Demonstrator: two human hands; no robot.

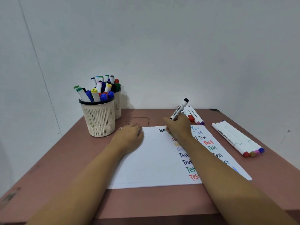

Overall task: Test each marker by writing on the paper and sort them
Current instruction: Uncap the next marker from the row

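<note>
A white paper (151,161) lies on the table, with coloured "Test" words in two columns on its right part. My right hand (177,126) grips a black marker (179,109), tip down on the paper's top edge beside fresh black letters. The left hand (129,135) rests on the paper's upper left corner with its fingers curled under, and I cannot tell whether it holds anything. Several markers (194,115) lie behind the paper. Another row of white markers (238,138) lies to the right.
Two cream mesh cups (99,120) full of capped markers (95,91) stand at the table's back left, one behind the other. The brown table (146,202) meets a white wall behind. Its front edge is near me.
</note>
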